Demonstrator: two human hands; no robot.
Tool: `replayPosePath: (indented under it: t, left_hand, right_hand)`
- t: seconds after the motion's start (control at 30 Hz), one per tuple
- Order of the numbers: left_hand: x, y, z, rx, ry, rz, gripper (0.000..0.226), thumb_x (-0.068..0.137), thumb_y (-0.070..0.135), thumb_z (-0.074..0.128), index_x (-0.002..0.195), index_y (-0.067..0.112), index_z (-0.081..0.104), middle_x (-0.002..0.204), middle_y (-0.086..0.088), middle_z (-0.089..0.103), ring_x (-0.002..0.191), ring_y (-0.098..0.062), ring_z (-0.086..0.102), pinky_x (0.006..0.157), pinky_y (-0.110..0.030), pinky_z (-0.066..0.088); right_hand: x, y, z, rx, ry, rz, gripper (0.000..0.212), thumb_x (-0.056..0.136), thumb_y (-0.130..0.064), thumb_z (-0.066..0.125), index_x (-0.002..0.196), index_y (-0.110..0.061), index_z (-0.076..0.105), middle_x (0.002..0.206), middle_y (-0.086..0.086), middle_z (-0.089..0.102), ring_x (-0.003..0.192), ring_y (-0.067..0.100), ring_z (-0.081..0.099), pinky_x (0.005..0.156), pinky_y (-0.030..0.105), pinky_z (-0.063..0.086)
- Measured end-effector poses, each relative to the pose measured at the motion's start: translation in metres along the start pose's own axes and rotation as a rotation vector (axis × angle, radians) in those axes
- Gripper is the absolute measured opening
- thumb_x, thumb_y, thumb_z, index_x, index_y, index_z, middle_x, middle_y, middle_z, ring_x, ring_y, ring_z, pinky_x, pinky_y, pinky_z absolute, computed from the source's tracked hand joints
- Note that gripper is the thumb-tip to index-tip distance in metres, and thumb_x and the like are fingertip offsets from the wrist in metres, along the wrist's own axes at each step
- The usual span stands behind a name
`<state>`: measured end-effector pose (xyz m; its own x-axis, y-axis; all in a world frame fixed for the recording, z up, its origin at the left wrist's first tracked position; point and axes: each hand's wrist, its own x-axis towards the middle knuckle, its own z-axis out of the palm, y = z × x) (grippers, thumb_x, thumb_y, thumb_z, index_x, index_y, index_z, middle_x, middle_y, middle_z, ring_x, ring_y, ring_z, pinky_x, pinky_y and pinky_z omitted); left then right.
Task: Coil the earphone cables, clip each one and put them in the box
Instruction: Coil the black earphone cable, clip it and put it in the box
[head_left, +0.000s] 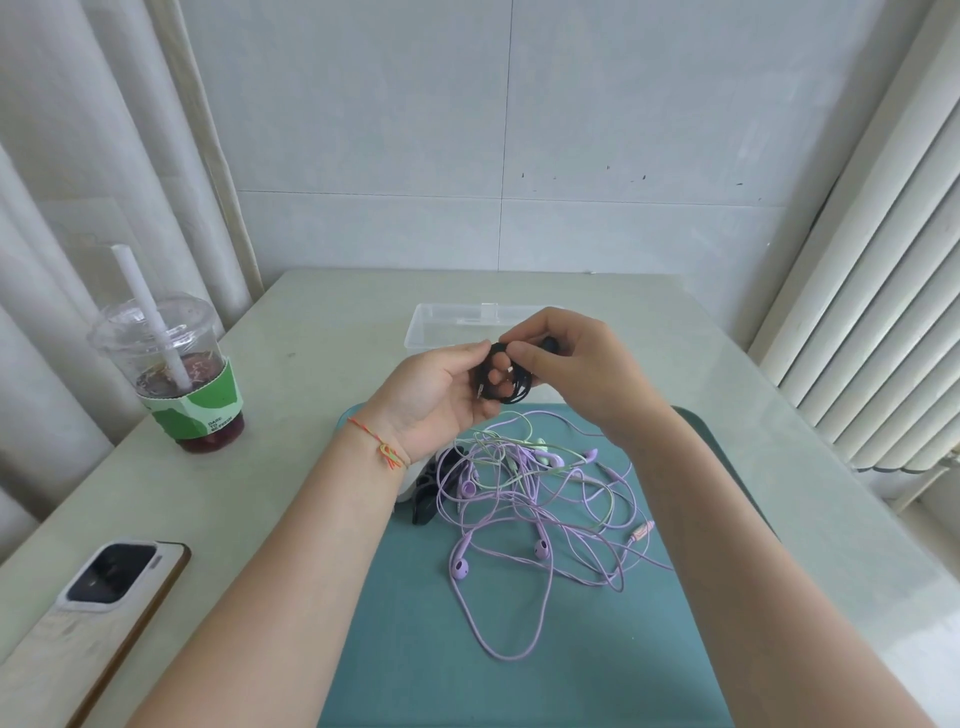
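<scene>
A coiled black earphone cable (511, 379) hangs above the table between both hands. My left hand (441, 395) grips the coil from the left, palm up. My right hand (566, 364) pinches the coil's top with fingertips; something dark shows behind its fingers. Below them, purple earphones (519, 525) and a pale green pair (540, 447) lie tangled on the teal mat (519, 675). Black clips (431, 488) sit at the mat's left edge. The clear plastic box (447, 325) stands open behind the hands.
A plastic cup (182, 374) with a white straw and dark drink stands at the left. A phone (109, 577) lies on a wooden board at the front left. A white radiator (883, 312) runs along the right.
</scene>
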<state>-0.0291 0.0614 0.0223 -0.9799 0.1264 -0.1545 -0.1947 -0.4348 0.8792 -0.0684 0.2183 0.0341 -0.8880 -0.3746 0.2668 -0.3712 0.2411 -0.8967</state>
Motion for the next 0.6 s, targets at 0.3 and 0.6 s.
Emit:
replayPosePath:
  t: [0.3,0.6]
  left_hand:
    - [0.0011,-0.0018,0.0021,0.039,0.026,-0.015,0.020,0.098,0.019,0.051,0.082,0.014,0.063,0.077,0.003,0.059,0.075,-0.011,0.053,0.052,-0.020,0.040]
    - [0.0030,-0.0049,0.0017,0.058,0.039,-0.010,0.023,0.099,0.027,0.049,0.080,0.022,0.060,0.079,0.002,0.058,0.070,-0.009,0.049,0.058,-0.023,0.033]
  right_hand:
    - [-0.0008,-0.0025,-0.0014,0.025,0.057,-0.035,0.014,0.089,-0.008,0.064,0.085,-0.021,0.069,0.083,0.015,0.070,0.068,0.017,0.060,0.075,0.044,0.054]
    - [-0.0010,-0.0045,0.0057,0.038,0.130,-0.018,0.010,0.090,-0.018,0.065,0.084,-0.011,0.070,0.077,0.009,0.072,0.076,0.030,0.067,0.081,0.046,0.056]
